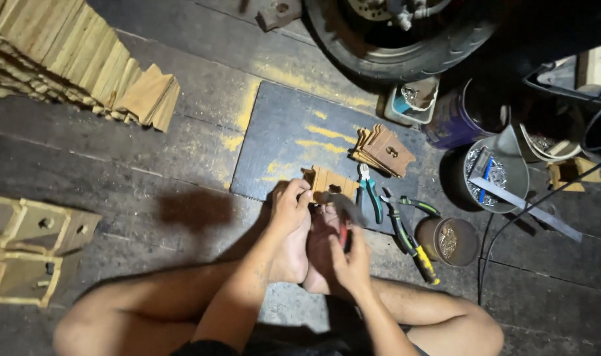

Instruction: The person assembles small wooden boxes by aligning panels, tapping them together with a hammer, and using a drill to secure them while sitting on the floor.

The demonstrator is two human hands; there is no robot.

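A person sits cross-legged on a dark plank floor, left hand (pixel 292 206) gripping a small notched wooden piece (pixel 328 182) at the near edge of a dark flat board (pixel 284 135). The right hand (pixel 350 258) is clenched around a red-handled hammer (pixel 343 214) — its head blurred just beside the piece. Green-handled pliers (pixel 368 191) and yellow-handled cutters (pixel 409 238) lie to the right, near a round tin of small nails (pixel 447 240) — a stack of similar brown wooden pieces (pixel 383 150) rests further back.
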